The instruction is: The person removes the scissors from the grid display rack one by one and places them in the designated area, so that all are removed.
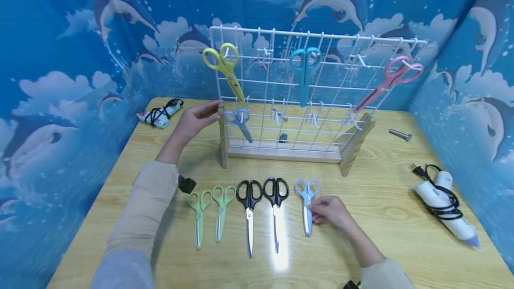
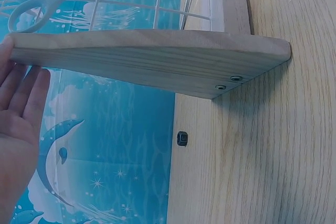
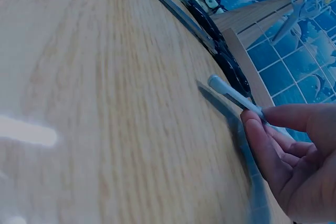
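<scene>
My right hand (image 1: 331,211) pinches light-blue scissors (image 1: 307,191) at the blade between thumb and fingers. In the right wrist view, these scissors (image 3: 236,97) look raised a little off the table, with a shadow below. My left hand (image 1: 196,119) touches the wooden side post (image 1: 223,135) of a white wire rack (image 1: 305,86), fingers nearly straight in the left wrist view. Hanging on the rack are yellow scissors (image 1: 229,71), teal scissors (image 1: 305,75), pink scissors (image 1: 387,81) and a second light-blue pair (image 1: 240,123), low on the left.
Left of my right hand lie black-handled scissors (image 1: 275,193), another black-handled pair (image 1: 249,195), and two green pairs, one (image 1: 221,211) beside the other (image 1: 199,217). Cord-wrapped white tools stand right (image 1: 445,202) and back left (image 1: 160,114). A bolt (image 1: 400,134) lies at back right.
</scene>
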Action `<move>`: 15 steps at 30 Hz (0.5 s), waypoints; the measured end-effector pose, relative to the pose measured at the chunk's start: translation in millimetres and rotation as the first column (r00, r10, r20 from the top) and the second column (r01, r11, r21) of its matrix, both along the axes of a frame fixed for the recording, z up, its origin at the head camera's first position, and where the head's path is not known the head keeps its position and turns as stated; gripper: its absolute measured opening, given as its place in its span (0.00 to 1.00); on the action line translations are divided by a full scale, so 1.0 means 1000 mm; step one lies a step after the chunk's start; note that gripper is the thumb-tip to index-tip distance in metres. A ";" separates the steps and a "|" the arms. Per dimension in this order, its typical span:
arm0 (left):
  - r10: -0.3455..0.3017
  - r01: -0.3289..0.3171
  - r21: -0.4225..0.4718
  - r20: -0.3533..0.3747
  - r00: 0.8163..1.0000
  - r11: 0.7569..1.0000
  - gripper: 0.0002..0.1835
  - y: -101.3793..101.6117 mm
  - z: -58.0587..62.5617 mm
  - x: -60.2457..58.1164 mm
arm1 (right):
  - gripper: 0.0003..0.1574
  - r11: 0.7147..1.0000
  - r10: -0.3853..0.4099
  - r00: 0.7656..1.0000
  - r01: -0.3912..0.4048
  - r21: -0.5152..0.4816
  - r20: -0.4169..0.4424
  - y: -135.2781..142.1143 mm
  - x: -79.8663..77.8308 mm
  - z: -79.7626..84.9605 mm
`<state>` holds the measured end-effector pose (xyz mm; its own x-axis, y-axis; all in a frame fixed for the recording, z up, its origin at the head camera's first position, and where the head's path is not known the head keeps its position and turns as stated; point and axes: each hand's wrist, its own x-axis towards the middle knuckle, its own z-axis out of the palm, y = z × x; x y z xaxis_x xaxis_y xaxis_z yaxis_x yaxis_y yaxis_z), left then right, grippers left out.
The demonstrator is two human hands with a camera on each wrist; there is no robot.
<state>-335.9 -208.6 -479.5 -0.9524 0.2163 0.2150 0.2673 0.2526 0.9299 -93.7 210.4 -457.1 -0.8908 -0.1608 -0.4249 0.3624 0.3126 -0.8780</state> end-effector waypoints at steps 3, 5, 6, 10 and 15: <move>0.004 -0.004 0.009 -0.015 1.000 1.000 0.27 0.001 -0.001 0.000 | 0.18 1.000 -0.013 1.000 0.013 0.025 0.006 -0.006 0.001 -0.001; 0.005 -0.004 0.023 -0.015 1.000 1.000 0.27 0.001 -0.002 -0.001 | 0.16 0.998 -0.027 1.000 0.027 0.050 0.003 -0.009 0.001 -0.002; 0.004 -0.004 0.028 -0.014 1.000 1.000 0.27 0.001 -0.002 -0.001 | 0.15 0.998 -0.032 0.999 0.032 0.061 0.001 -0.011 0.002 -0.002; 0.008 -0.008 0.024 -0.017 1.000 1.000 0.26 0.001 -0.002 -0.001 | 0.13 0.993 -0.029 1.000 0.030 0.117 -0.009 -0.015 0.003 -0.003; 0.005 -0.004 0.022 -0.019 1.000 1.000 0.26 0.001 -0.001 -0.001 | 0.10 0.983 0.003 1.000 0.001 0.184 -0.021 -0.017 0.004 -0.003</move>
